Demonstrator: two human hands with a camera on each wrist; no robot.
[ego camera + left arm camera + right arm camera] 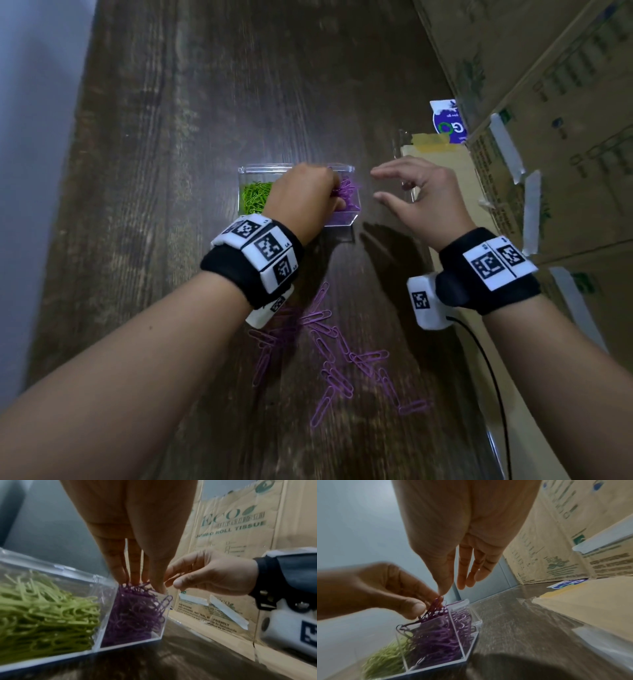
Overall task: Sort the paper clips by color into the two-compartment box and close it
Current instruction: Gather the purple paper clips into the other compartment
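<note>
Several purple paper clips (436, 607) are pinched in a small bunch between the thumb and curled fingers of the left hand (305, 195), and the bunch is held at the rim of the two-compartment box (296, 168), over its right-hand compartment. That compartment is heaped with purple clips (135, 612) up to and above its wall; the left-hand compartment is filled with green paper clips (256, 198). One clip is seen hooked over the box's right wall in the left wrist view.

The step in hand is judged to be the dropping of a purple handful into its compartment. Sorting is not finished: many loose purple clips (339, 349) are scattered on the wooden table (171, 137) on the near side of the box, and no green ones are seen among them. For the next move, the pinch would need to be released low inside the walls so that nothing spills over the brimming pile, and another handful gathered from the near side. A lid cannot be made out with certainty; something clear lies to the right of the box, by the cardboard cartons (548, 102).

The left wrist is bent downward over the box, fingertips pointing into it. The right hand (421, 202) is held just right of the box, apart from it, fingers spread and relaxed, grasping nothing.
</note>
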